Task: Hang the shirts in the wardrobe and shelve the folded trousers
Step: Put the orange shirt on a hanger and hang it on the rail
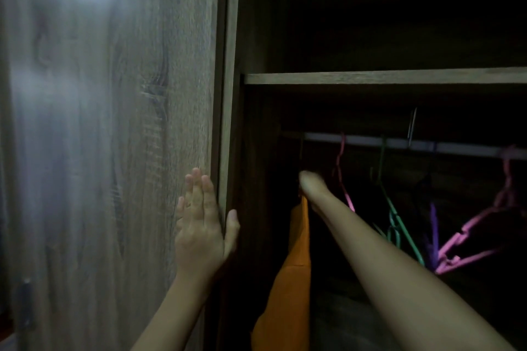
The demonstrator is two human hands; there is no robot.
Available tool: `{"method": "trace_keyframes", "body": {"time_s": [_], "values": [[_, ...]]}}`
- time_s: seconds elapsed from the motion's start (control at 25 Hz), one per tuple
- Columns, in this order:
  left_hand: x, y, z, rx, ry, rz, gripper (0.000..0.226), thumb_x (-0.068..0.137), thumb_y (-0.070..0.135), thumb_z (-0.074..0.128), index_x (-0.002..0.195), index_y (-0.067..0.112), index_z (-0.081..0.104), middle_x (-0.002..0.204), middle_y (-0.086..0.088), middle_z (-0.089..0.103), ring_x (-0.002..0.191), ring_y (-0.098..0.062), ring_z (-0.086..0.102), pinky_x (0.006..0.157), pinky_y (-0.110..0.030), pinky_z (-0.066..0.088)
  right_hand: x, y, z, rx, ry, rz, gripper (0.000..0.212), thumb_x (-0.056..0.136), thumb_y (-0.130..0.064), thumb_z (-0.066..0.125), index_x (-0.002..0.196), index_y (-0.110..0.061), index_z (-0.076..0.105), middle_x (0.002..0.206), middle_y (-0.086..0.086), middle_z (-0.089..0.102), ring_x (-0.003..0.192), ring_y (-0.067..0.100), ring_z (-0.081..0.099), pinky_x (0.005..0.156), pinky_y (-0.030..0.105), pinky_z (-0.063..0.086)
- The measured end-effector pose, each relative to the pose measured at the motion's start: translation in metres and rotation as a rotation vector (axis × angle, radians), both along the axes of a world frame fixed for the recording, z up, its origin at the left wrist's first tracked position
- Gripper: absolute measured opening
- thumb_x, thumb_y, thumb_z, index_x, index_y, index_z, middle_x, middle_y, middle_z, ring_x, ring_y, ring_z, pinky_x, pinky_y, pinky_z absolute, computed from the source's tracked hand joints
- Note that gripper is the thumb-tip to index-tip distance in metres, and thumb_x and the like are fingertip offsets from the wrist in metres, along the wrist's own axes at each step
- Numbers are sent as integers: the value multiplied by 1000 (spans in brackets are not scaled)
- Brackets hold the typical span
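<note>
Left hand [204,225] raised, spread flat on smooth wood-grain door [114,122], fingers straight, thumb hooked round its edge. Right hand [312,184] at end of outstretched bare arm, deep in dark wardrobe, touching top of orange shirt [296,251] hanging limp below left end of pale round rail [370,142]; fingers hidden, so grip impossible to tell. Thin pink hanger [346,196] and green hanger [399,216] on rail to right, flat wooden shelf [370,77] above.
</note>
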State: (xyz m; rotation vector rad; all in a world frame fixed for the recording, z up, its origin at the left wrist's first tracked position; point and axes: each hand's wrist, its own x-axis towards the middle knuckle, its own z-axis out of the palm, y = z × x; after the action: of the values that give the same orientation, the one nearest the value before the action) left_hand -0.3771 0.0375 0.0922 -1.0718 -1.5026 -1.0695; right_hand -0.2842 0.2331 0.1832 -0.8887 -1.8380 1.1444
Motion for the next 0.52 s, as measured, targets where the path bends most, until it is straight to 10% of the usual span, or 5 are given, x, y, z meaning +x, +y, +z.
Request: {"method": "trace_keyframes", "body": {"time_s": [0.32, 0.44, 0.52], "values": [[3, -3, 3, -36, -37, 13, 75, 94, 38, 33, 149, 20, -15, 157, 6, -17, 146, -13, -8, 120, -29, -2, 8, -8, 1, 77, -107, -93, 19, 87, -12, 43, 80, -8, 60, 81, 15, 59, 79, 32, 61, 61, 30, 43], [8, -11, 8, -89, -91, -35, 73, 94, 37, 32, 149, 20, -13, 157, 2, -10, 146, -11, -10, 119, -26, -6, 24, -29, 9, 366, -339, -249, 35, 91, -27, 49, 116, -4, 58, 116, 22, 60, 114, 37, 54, 90, 35, 45], [14, -22, 12, -149, -173, -179, 69, 95, 37, 30, 149, 17, -8, 157, 1, -8, 145, -7, -12, 116, -20, -11, 36, -66, 14, 645, -127, -264, 36, 91, -27, 51, 122, -9, 54, 117, 13, 60, 114, 32, 54, 93, 34, 43]]}}
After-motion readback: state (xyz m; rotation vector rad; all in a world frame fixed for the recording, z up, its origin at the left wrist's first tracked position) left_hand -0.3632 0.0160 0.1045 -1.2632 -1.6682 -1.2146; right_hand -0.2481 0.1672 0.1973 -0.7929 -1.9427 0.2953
